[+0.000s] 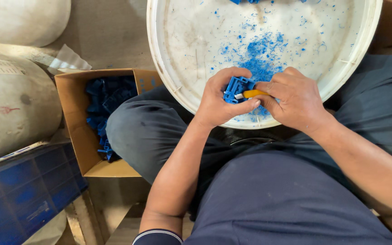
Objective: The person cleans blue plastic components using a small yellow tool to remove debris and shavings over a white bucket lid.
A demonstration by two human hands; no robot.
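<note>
Viewpoint: head camera is looking straight down over the person's lap and both bare hands.
Left hand: fingers are curling closed around a small blue plastic part, gripping it from its left side and underneath.
Right hand: fingers are clamping a yellow-handled knife, with its pale blade tip pointing left and touching the part.
Key relation: part is lying between the two hands, wholly inside the left grip; knife's long axis is running left to right, so the right hand is meeting the part only through the blade.
Location of part: it is being held just above the near rim of the white bucket lid.
Lid surface: blue shavings are lying scattered over it, thickest just beyond the hands.
Left of the lap: cardboard box is holding more blue parts.
Lower left corner: blue crate is partly showing.
</note>
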